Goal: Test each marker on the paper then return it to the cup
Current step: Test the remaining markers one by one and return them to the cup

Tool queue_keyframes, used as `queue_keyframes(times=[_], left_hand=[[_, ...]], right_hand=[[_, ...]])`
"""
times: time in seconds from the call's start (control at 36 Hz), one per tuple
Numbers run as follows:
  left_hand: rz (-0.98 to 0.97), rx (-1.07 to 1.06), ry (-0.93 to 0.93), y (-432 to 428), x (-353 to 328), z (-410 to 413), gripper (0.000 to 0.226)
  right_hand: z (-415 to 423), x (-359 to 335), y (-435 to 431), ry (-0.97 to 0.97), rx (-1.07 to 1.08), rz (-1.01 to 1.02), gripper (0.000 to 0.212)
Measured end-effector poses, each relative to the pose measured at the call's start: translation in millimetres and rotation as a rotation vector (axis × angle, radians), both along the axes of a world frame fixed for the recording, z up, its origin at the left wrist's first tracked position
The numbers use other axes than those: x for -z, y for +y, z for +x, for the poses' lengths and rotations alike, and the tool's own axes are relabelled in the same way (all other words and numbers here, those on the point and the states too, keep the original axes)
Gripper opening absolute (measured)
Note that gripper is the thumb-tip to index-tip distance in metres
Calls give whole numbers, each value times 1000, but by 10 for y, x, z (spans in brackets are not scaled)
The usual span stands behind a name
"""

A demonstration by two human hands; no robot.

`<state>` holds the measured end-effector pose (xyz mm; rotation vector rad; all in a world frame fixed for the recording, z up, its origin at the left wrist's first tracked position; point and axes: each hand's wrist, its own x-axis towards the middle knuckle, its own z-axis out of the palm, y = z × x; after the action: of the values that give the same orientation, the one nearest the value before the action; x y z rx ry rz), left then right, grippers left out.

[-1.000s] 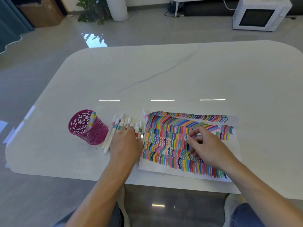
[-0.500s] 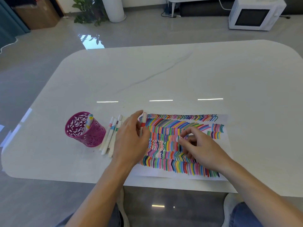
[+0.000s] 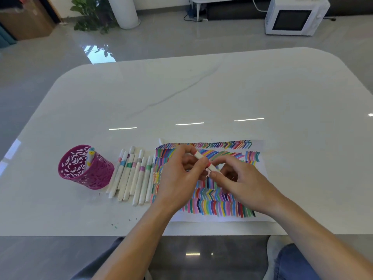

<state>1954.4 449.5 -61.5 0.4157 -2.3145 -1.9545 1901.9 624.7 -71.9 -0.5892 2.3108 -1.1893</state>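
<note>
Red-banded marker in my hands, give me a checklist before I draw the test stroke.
1. Grip: ok. The left hand grips the red-banded marker by its body, and the right hand pinches its lower end.
2. Position above the paper: ok.
3. Cap removed: cannot tell, fingers hide the tip.
4. Blank space: ok, but only a bare strip along the near edge.
5. Cup ready for the return: ok, upright left of the row of markers, with room inside.
</note>
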Motion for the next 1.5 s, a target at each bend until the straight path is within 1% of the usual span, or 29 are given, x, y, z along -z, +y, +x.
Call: queue_keyframes(times=[0.08, 0.17, 0.22, 0.28, 0.39, 0.44, 0.53, 0.64, 0.75, 0.81, 0.83, 0.89, 0.92, 0.94, 1.0, 1.08, 1.17, 1.22, 1.33, 1.42, 1.5], left_hand=[[-133, 54, -28, 40, 8, -20, 11], [-280, 202, -75, 101, 55, -37, 9], [-432, 309, -96, 157, 109, -57, 10], [-543, 405, -98, 227, 133, -74, 12], [-646, 535, -70, 357, 143, -102, 23], [-671, 560, -69, 404, 163, -121, 24], [-655, 551, -56, 462, 194, -158, 21], [-649, 508, -29, 552, 235, -203, 19], [-648, 493, -15, 640, 255, -230, 19], [-644, 488, -10, 668, 264, -241, 19], [-638, 479, -7, 673, 263, -247, 19], [-638, 442, -8, 655, 254, -269, 18], [-644, 418, -15, 633, 252, -286, 17], [-648, 397, -28, 609, 246, -303, 17], [-649, 368, -38, 571, 244, -325, 17], [-671, 380, 15, 578, 279, -328, 14], [-719, 394, 96, 601, 374, -316, 13], [-761, 406, 141, 604, 425, -325, 15], [-843, 478, 192, 582, 539, -343, 18], [-875, 520, 160, 558, 592, -341, 23], [-878, 545, 132, 528, 606, -335, 30]], right_hand=[[-36, -8, 124, 76, 31, 70, 19], [-58, -7, 253, 164, 17, 135, 12], [-56, 19, 339, 215, -14, 218, 9], [-41, 42, 422, 251, -31, 294, 15], [-26, 47, 568, 380, -51, 419, 36], [-37, 64, 631, 445, -66, 453, 44], [-33, 103, 706, 493, -46, 433, 43], [-30, 135, 793, 488, -33, 467, 54], [-36, 136, 864, 475, -15, 484, 46], [-36, 140, 878, 464, -3, 496, 46], [-40, 132, 883, 457, 7, 509, 48], [-65, 107, 910, 420, 64, 521, 60], [-83, 81, 928, 392, 98, 510, 63], [-100, 40, 944, 364, 123, 496, 62], [-135, -22, 980, 334, 148, 485, 55], [-161, -30, 1011, 306, 163, 474, 48], [-171, 63, 1043, 267, 201, 336, 33], [-186, 110, 1067, 242, 238, 254, 28], [-213, 138, 1072, 137, 271, 75, 38], [-235, 142, 1037, 67, 321, -65, 32], [-256, 165, 1029, -6, 367, -170, 42]])
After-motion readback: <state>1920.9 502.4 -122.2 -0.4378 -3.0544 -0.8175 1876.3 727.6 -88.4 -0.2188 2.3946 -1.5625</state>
